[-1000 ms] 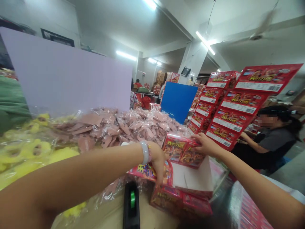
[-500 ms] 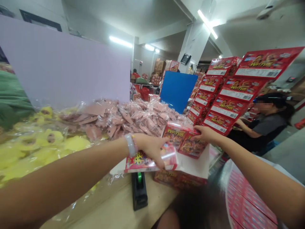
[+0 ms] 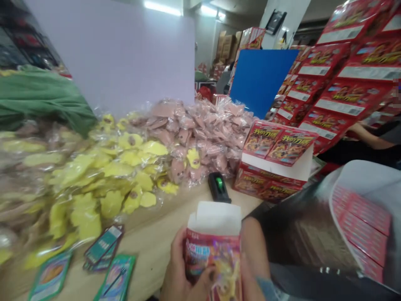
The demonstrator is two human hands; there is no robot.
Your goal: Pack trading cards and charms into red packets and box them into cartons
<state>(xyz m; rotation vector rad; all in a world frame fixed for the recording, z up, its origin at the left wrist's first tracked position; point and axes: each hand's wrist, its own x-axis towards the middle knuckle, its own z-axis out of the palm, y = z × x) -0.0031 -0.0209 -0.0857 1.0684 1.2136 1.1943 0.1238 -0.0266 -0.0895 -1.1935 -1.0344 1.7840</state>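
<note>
Low in the view, a small red printed box [image 3: 213, 259] stands upright with its white top flap raised. My left hand [image 3: 180, 269] grips its left side, the thumb lying across the front. My right hand [image 3: 252, 267] closes on the right side, its fingertips mostly hidden. Just beyond is a black tape dispenser [image 3: 219, 188] with a green roll. Behind it to the right, a red display carton [image 3: 269, 184] holds several similar small boxes [image 3: 278, 142]. Green-edged cards [image 3: 50, 276] lie on the table to my left.
Piles of bagged yellow pieces [image 3: 109, 171] and bagged pink pieces [image 3: 213, 129] cover the table's left and back. A blue panel [image 3: 263, 83] and stacked red cartons [image 3: 338, 92] rise behind. At right, an open bag [image 3: 307, 234] holds red boxes. A person's arm [image 3: 369, 136] shows beyond.
Both hands have left the display carton and come down close to me, now holding one small box with its flap up. The view has turned left and downward, bringing the cards into sight.
</note>
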